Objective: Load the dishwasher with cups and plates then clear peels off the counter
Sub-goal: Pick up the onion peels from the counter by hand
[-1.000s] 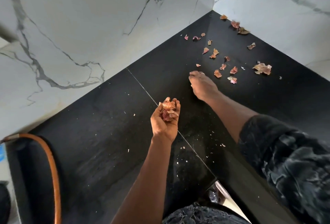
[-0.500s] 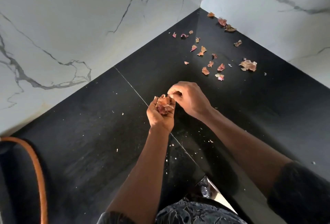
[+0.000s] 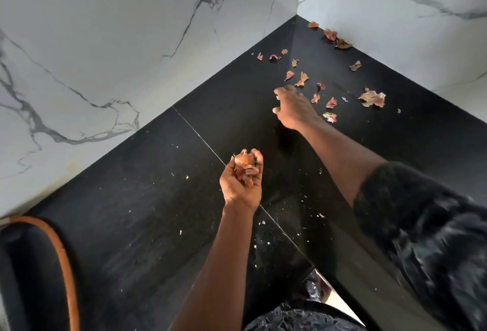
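Left hand (image 3: 241,185) was held palm-up over the countertop's (image 3: 131,212) middle seam, fingers curled round a wad of collected peels (image 3: 245,167). Right hand (image 3: 293,109) reached toward the back corner, thumb and forefinger apart, nothing seen pinched. Loose peels (image 3: 371,98) lay scattered near that corner, some against the wall (image 3: 395,27). Judgement: rake the scraps together first, then pinch; keep the left hand close. No legible writing or brand.
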Demonstrator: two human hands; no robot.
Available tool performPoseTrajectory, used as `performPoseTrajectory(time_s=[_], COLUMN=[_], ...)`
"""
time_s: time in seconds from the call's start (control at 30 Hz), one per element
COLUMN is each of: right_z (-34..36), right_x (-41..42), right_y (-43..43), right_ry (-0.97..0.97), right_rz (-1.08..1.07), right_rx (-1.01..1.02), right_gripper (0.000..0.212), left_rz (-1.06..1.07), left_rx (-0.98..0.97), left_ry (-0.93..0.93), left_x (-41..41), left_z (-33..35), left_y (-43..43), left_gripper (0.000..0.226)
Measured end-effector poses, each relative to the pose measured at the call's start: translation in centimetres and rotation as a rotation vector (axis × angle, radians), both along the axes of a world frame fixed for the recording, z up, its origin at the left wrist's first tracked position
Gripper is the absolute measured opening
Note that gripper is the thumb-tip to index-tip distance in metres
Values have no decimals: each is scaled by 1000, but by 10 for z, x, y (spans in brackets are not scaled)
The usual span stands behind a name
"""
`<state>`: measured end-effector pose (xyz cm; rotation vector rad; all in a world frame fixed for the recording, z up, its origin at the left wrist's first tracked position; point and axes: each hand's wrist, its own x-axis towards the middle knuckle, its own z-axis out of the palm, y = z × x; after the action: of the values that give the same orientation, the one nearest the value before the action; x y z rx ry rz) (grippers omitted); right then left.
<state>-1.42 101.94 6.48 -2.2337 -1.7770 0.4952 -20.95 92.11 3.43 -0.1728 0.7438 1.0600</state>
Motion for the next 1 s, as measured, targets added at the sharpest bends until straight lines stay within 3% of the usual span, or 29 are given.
performPoseTrajectory(time_s=[0.1, 0.27, 0.4, 0.57, 0.67, 0.9, 1.0], right_z=[-15, -38, -43, -28, -8, 19, 21], right_x=[5, 8, 0, -26, -52, -79, -56], right_y=[5, -28, -60, -99, -118, -130, -97], right_ry=[-123, -230, -120, 212, 335, 397, 497], right_rz=[133, 154, 162, 26, 73, 274, 69], right_rx=[-119, 156, 214, 312, 421, 408, 507], right_gripper=[51, 18, 14, 15, 15, 15, 13], left_rz=[-3, -14, -8, -5, -21, -45, 25], left_rx=[8, 23, 11, -20, -34, -54, -27], left_ry=[8, 25, 40, 68, 90, 112, 27], left_x=[-3, -6, -3, 9, 15, 9, 5], left_z=[2, 2, -1, -4, -4, -4, 6], left_y=[1, 3, 5, 4, 1, -2, -2], left_gripper=[28, 30, 32, 34, 34, 30, 30])
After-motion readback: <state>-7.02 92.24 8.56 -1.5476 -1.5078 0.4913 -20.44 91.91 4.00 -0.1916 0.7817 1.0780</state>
